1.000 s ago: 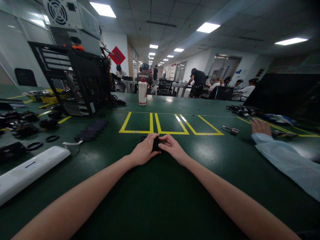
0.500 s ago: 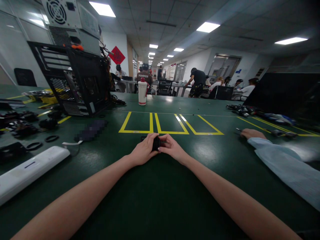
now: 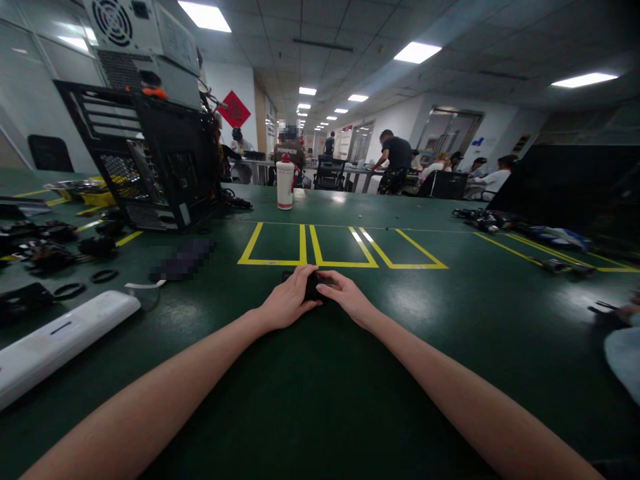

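Just in front of the yellow tape boxes, both hands meet over a small black object (image 3: 311,287) with a rounded part facing right. My left hand (image 3: 289,299) wraps over it from the left, hiding most of its shape, so its exact kind does not show. From the other side, my right hand (image 3: 346,297) pinches the rounded part with bent fingers and thumb. A dark edge of the object pokes out beyond the left knuckles. Both forearms rest low over the green table (image 3: 315,393).
A black computer case (image 3: 165,160) with power supplies on top stands back left. A white power strip (image 3: 70,340), black rings (image 3: 104,275) and loose black parts lie left. A white cup (image 3: 285,185) stands behind the yellow tape (image 3: 320,265). At right, a co-worker's sleeve (image 3: 624,357) shows.
The co-worker's hand and sleeve at the right have drawn back toward the right edge. My right fingers have shifted slightly on the black object; my left hand has hardly moved.
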`<state>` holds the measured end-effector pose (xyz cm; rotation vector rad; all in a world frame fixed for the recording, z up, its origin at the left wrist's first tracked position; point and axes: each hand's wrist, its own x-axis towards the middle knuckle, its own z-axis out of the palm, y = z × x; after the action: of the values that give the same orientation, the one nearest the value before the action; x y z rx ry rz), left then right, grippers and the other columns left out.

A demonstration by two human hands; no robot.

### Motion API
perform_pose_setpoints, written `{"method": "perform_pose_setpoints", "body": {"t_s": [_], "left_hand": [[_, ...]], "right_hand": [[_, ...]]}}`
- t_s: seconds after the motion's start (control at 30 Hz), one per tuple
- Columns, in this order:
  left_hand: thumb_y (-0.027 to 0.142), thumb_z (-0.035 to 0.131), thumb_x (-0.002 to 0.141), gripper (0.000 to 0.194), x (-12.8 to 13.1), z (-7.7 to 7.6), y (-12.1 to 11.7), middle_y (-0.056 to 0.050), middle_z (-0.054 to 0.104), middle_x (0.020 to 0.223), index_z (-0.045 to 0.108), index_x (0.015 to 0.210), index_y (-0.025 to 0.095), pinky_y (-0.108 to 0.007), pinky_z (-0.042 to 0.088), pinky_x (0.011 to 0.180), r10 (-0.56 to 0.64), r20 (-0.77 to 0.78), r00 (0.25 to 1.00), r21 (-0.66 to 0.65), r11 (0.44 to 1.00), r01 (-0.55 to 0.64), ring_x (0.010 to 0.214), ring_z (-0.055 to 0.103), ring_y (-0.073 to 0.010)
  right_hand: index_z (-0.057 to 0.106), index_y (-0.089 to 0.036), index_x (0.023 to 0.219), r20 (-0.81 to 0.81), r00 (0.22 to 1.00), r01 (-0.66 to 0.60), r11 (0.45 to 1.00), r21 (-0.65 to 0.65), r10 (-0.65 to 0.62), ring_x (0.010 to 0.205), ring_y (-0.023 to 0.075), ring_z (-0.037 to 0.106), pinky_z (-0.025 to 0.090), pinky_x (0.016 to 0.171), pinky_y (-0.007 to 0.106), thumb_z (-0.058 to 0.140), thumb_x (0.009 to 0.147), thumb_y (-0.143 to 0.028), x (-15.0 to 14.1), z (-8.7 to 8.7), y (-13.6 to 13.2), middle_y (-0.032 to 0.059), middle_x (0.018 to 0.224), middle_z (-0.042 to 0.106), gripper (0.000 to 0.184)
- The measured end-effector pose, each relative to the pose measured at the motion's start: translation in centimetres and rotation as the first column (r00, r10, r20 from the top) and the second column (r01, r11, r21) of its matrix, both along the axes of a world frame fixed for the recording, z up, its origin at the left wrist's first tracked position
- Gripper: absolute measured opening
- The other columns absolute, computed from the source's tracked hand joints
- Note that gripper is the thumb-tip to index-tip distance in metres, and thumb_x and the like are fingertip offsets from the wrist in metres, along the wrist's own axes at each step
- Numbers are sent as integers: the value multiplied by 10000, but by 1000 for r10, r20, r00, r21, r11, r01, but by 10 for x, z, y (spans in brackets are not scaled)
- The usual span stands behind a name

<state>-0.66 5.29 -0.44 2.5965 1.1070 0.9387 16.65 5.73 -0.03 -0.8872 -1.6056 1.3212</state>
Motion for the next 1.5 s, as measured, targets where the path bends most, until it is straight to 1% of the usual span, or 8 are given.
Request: {"method": "perform_pose_setpoints", "body": {"t_s": [0.17, 0.33, 0.47, 0.73, 0.93, 1.13, 1.3, 1.5], "left_hand": [[324, 550, 768, 590, -1, 0, 0, -106, 358, 1241, 204, 1238, 235, -451, 447, 838, -3, -6, 1000, 1, 1000, 3, 1097, 452, -261], [329, 562, 760, 620, 0, 1, 0, -112, 353, 1245, 192, 1247, 226, -450, 449, 837, -3, -9, 1000, -2, 1000, 3, 1088, 459, -262], [335, 550, 768, 600, 0, 2, -1, -108, 358, 1241, 200, 1243, 229, -444, 460, 823, 1, -14, 1000, -12, 1000, -2, 1081, 464, -259], [323, 557, 764, 595, 0, 2, -1, -108, 358, 1240, 208, 1236, 229, -453, 445, 840, -7, -9, 1000, -12, 1000, 7, 1089, 456, -259], [329, 562, 759, 600, 0, 1, 0, -105, 361, 1230, 206, 1233, 235, -458, 446, 835, -4, -2, 1000, 5, 1000, 4, 1090, 452, -264], [332, 558, 764, 617, 0, 2, -1, -107, 358, 1231, 188, 1246, 224, -436, 458, 821, 5, -27, 1000, -11, 1000, -6, 1067, 465, -256], [315, 563, 761, 605, -1, 0, 1, -106, 351, 1237, 199, 1235, 223, -425, 457, 825, -1, -20, 1000, -3, 1000, 1, 1091, 446, -259], [330, 559, 763, 608, -1, 1, 0, -102, 352, 1242, 193, 1241, 240, -446, 459, 820, -3, -13, 1000, -5, 1000, 3, 1084, 461, -261]], "right_hand": [[508, -234, 940, -50, 997, -50, 999, 2, 50, 977, 174, 542, 424, 879, 373, 669, 634, -215, 1, 0, -2, 11, 1042, 537, 346], [520, -221, 885, -60, 998, 2, 999, 44, 0, 920, 154, 553, 426, 867, 356, 619, 688, -255, -2, 1, -5, 3, 959, 548, 223], [521, -230, 976, -7, 1000, 16, 999, 36, -15, 972, 167, 535, 400, 898, 371, 609, 702, -266, -1, 2, -4, 19, 1028, 535, 290], [511, -219, 951, -46, 994, -97, 995, 18, 97, 979, 167, 536, 403, 902, 373, 662, 648, -220, 2, 0, 1, 16, 1034, 539, 339], [524, -218, 898, -54, 999, -3, 999, 52, 6, 922, 149, 550, 414, 875, 353, 619, 695, -263, -1, -6, 3, 7, 979, 552, 229], [522, -228, 1005, 0, 1000, 4, 1000, 26, -4, 1003, 175, 518, 389, 909, 381, 610, 702, -282, 1, -5, 4, 31, 1071, 531, 321], [502, -236, 969, 5, 999, -48, 999, -9, 48, 969, 175, 533, 415, 876, 381, 676, 636, -249, 4, -3, 4, 16, 1021, 535, 375], [517, -226, 892, -10, 1000, -1, 1000, 26, 1, 950, 163, 526, 411, 871, 377, 619, 691, -310, 1, -3, 2, 11, 984, 540, 241]]}}
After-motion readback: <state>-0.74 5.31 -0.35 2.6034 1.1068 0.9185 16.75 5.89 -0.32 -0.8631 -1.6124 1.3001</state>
